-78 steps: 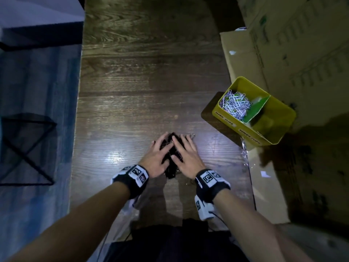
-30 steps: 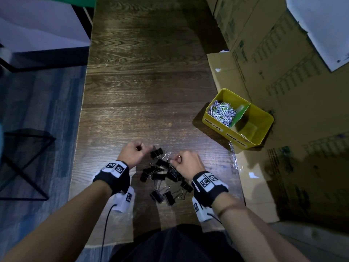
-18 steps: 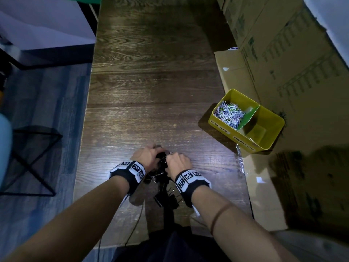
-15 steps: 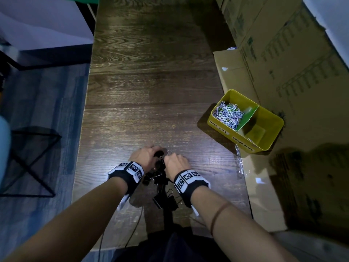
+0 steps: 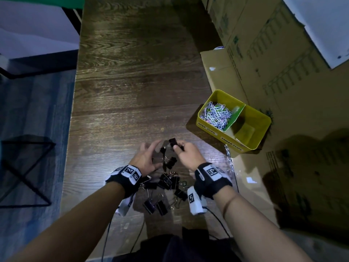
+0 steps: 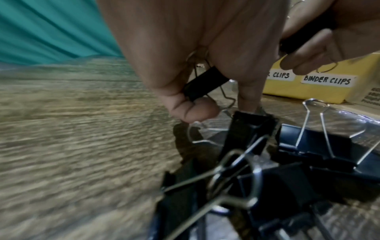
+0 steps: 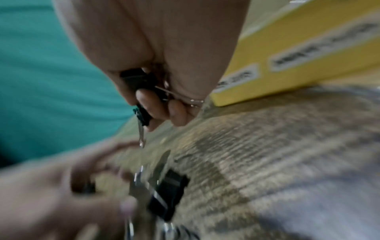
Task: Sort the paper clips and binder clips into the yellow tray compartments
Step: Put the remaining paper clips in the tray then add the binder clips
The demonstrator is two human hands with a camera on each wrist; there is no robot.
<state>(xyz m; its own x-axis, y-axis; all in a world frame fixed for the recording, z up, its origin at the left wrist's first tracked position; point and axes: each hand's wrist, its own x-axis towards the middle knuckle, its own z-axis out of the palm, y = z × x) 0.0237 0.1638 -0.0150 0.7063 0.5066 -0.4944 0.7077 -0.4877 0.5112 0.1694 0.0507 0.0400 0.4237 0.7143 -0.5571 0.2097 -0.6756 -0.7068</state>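
On the dark wood-grain table point(image 5: 132, 91), the yellow two-compartment metal tray point(image 5: 264, 127) already holds pastel paper clips point(image 5: 216, 115) in its left section, while its right "binder clips" section looks empty. The pile of black steel binder clips point(image 5: 166, 183) lies near the table's front edge between the wrists. The right hand point(image 5: 188, 154) pinches one clip, and the left hand point(image 6: 185, 65) curls round another; they look light, rigid and tangle-prone, best gripped by the black body.

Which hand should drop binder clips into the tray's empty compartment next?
Right. The right hand already grips binder clips and is nearer the yellow tray; the left hand is farther away.
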